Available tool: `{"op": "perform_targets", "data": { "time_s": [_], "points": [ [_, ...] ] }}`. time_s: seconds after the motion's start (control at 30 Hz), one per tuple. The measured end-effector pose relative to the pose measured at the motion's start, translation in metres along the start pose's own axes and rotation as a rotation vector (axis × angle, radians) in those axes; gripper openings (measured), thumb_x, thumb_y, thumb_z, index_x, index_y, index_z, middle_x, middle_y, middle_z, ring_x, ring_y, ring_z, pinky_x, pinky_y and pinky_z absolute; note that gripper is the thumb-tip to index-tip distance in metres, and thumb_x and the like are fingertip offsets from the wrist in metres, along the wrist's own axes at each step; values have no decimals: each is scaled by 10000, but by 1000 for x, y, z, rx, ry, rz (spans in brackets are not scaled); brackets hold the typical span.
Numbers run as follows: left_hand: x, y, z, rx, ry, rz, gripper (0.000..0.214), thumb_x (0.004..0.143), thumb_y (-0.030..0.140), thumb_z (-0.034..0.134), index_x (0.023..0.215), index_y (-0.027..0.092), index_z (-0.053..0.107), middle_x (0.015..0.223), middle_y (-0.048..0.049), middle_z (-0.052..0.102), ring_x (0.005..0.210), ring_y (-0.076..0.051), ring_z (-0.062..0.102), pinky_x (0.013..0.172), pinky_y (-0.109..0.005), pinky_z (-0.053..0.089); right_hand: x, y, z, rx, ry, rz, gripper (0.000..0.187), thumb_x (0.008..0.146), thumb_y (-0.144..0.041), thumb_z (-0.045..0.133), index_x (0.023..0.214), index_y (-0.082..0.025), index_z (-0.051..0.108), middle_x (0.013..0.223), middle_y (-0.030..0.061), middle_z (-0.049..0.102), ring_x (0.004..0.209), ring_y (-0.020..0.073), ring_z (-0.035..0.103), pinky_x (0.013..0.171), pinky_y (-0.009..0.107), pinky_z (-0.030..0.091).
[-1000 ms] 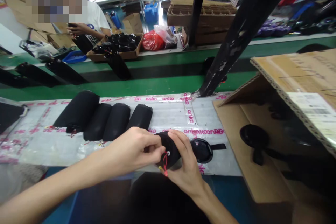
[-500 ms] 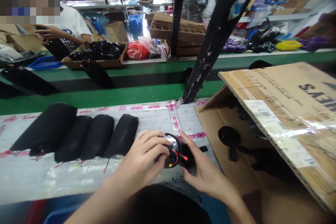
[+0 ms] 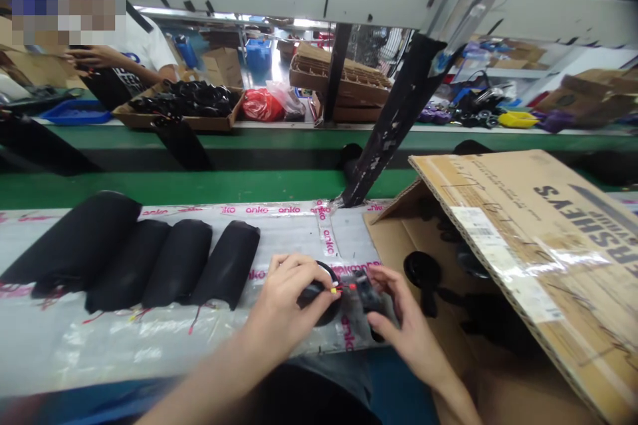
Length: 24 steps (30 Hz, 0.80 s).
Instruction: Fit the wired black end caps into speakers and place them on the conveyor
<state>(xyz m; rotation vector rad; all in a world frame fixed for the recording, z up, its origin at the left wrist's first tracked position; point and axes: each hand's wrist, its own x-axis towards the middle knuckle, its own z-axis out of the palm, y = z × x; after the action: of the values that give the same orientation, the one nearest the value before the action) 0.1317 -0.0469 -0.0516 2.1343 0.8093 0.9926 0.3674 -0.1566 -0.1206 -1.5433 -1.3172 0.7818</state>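
Note:
My left hand (image 3: 284, 309) is closed round a black rounded speaker shell (image 3: 321, 299) at the near edge of the taped work surface (image 3: 309, 232). Thin red and yellow wires (image 3: 341, 287) run from the shell toward my right hand (image 3: 399, 319). That hand pinches a small black round part (image 3: 369, 295) just right of the shell. Several black fabric-covered cylinders (image 3: 149, 259) lie side by side to the left of my hands.
An open cardboard box (image 3: 498, 246) with black round parts (image 3: 421, 272) inside stands at the right. A slanted black post (image 3: 393, 119) rises behind the surface beside a green conveyor (image 3: 224, 182). Across it, another person (image 3: 129, 60) works by a carton of black parts (image 3: 189, 103).
The view tilted upward. My hands turned the shell and drew slightly apart; the right hand now grips the separate black part with the wires stretched between.

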Motion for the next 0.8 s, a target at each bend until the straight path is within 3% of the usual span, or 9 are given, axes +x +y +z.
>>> {"op": "perform_targets", "data": {
  "time_s": [0.1, 0.17, 0.3, 0.43, 0.53, 0.67, 0.8],
  "points": [
    [2, 4, 0, -21, -45, -18, 181, 966, 74, 751, 967, 238, 676, 981, 38, 800, 929, -185, 729, 868, -350, 391, 4, -12, 5, 353, 12, -26, 632, 1121, -616, 306, 1637, -294, 482, 1421, 146, 751, 1303, 331, 739, 1116, 560, 587],
    [3, 5, 0, -25, -59, -12, 158, 991, 77, 695, 974, 232, 667, 996, 21, 801, 914, -183, 733, 849, -353, 391, 5, -17, 13, 425, -13, -49, 671, 1127, -598, 209, 1673, -290, 449, 1458, 153, 741, 1331, 337, 733, 1119, 584, 586],
    [5, 9, 0, -70, -56, 5, 171, 953, 70, 655, 887, 216, 597, 960, 9, 797, 872, -177, 723, 829, -364, 393, -2, -24, 18, 394, -16, -79, 734, 1068, -665, 434, 1697, -289, 409, 1645, 148, 591, 1466, 384, 635, 1159, 584, 570],
    [7, 14, -3, -70, -71, -19, 190, 921, 87, 687, 835, 221, 583, 866, 16, 752, 843, -183, 671, 820, -359, 410, -12, -35, 9, 351, -34, -70, 834, 1004, -711, 579, 1706, -301, 392, 1638, 138, 602, 1442, 403, 657, 1105, 520, 629],
    [8, 15, -3, -46, -89, -33, 176, 952, 103, 690, 851, 221, 609, 871, 9, 744, 854, -191, 653, 836, -364, 413, -16, -48, 3, 236, 1, -113, 789, 986, -683, 662, 1663, -328, 466, 1638, 115, 604, 1459, 392, 644, 1108, 485, 637],
    [8, 15, 0, -20, -66, -38, 192, 957, 103, 702, 846, 214, 591, 873, 15, 736, 852, -188, 648, 852, -374, 398, -24, -55, 2, 123, 44, -157, 742, 983, -622, 720, 1638, -355, 498, 1659, 110, 558, 1514, 370, 586, 1211, 498, 555],
    [7, 15, 4, -7, -64, -3, 195, 957, 91, 683, 846, 214, 579, 856, 17, 738, 849, -191, 661, 847, -383, 386, -26, -53, 0, 12, 40, -183, 745, 983, -564, 744, 1650, -362, 478, 1695, 126, 478, 1598, 397, 461, 1291, 594, 441]
  ]
}}
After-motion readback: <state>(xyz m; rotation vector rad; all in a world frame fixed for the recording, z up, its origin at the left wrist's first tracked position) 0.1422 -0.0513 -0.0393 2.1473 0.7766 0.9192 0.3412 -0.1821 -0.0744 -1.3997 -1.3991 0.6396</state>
